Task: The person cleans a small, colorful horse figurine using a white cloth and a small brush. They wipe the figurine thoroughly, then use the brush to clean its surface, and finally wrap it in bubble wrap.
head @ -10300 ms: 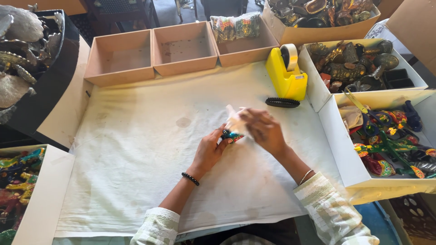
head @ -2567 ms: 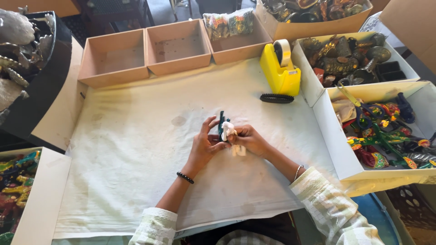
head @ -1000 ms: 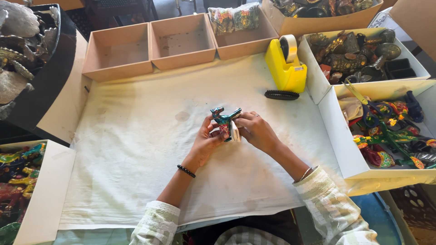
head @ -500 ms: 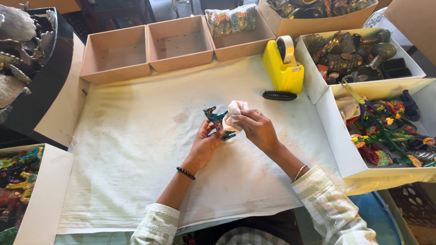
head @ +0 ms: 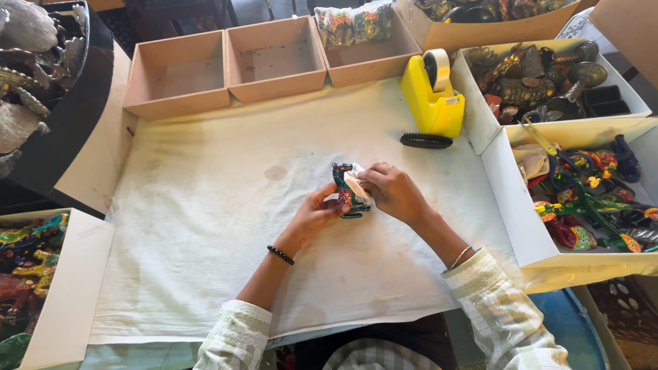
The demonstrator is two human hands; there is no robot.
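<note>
Painted animal figurine (head: 346,192) is held upright above the cloth-covered counter (head: 205,226), clamped in the closed grip of the left hand (head: 314,216). A white cloth wad (head: 358,185) is pressed against its right flank by the closed grip of the right hand (head: 394,192). Open cloth is left all around the grip; the yellow tape dispenser (head: 432,103) and white box (head: 507,199) stand well apart, beyond the right hand.

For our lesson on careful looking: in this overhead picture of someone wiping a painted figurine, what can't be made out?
Head view:
- Figurine: lower body hidden by left hand and right hand.
- White cloth: mostly covered by the right hand.
- Left box of painted figures: cut off by the frame edge.
- Wrapped items in the tan tray: too small to identify.
</note>
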